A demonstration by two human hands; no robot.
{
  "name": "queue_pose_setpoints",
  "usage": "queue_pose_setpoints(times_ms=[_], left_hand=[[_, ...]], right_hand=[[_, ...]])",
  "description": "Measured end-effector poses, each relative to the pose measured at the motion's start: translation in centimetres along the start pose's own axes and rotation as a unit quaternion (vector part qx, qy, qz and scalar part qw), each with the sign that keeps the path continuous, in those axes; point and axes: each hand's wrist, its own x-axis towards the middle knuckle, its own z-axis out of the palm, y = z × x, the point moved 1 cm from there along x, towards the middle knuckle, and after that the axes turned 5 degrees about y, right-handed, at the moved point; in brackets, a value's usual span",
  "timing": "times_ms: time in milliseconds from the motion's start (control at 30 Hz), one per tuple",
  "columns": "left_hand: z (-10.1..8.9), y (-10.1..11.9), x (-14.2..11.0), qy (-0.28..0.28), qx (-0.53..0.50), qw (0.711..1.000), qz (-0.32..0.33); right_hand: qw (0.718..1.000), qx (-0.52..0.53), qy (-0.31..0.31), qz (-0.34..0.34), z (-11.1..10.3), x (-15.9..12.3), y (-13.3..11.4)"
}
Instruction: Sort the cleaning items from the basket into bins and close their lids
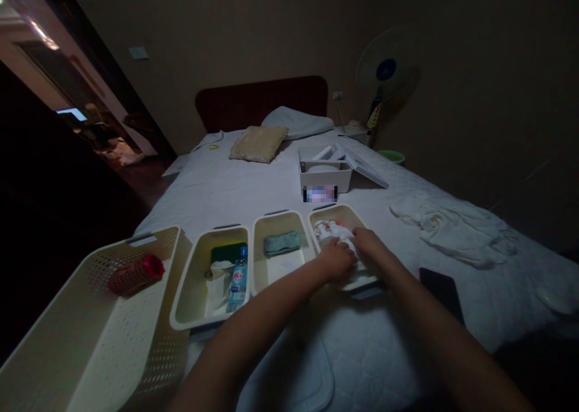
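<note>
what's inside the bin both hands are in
The rightmost bin holds a white cloth bundle and small whitish items with a red spot. The left hand and right hand cover the rest, so the bin's floor is hidden.

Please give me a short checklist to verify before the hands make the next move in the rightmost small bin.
1. Both hands reach the bin: ok. The left hand and right hand are inside the rightmost bin.
2. Grip on the white cloth: cannot tell; both hands touch it, fingers hidden.
3. Small bottles underneath stand steady: cannot tell.
4. Neighbouring bin out of the way: ok.
5. Dark phone beside the right forearm: not ok, close to the arm.
</note>
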Motion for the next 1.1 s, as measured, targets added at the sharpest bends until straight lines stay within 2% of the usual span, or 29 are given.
queue_pose_setpoints(times_ms=[167, 333, 533, 667, 767, 900, 1000, 1100], left_hand=[[0.4, -0.1, -0.3, 0.01, -0.011, 1.0, -0.001], [0.8, -0.2, -0.7, 0.039, 0.001, 0.999, 0.005], [1.0, -0.6, -1.7, 0.057, 0.008, 0.998, 0.014], [0.3, -1.0, -3.2, 0.098, 0.014, 0.995, -0.019], [-0.6, -1.5, -4.9, 0.117, 0.027, 0.99, -0.068], [-1.4, -2.8, -8.3, 0.104, 0.04, 0.987, -0.117], [-1.8, -4.1, -11.5, 0.111, 0.05, 0.979, -0.164], [-2.3, -5.2, -15.3, 0.121, 0.057, 0.968, -0.212]], right_hand=[[0.998, -0.047, -0.005, 0.039, -0.4, -1.0, -1.2], [0.998, -0.061, 0.021, 0.026, -1.1, -1.6, -1.8], [0.994, -0.109, -0.019, 0.01, -1.3, -1.5, -1.3], [0.991, -0.132, -0.032, 0.01, -1.7, -1.9, -1.1], [0.991, -0.129, -0.016, 0.01, -2.1, -2.4, -1.4], [0.99, -0.126, 0.058, -0.015, -2.7, -3.5, -3.1], [0.978, -0.138, 0.137, -0.073, -2.6, -4.5, -5.9], [0.964, -0.144, 0.167, -0.15, -2.2, -5.7, -9.7]])
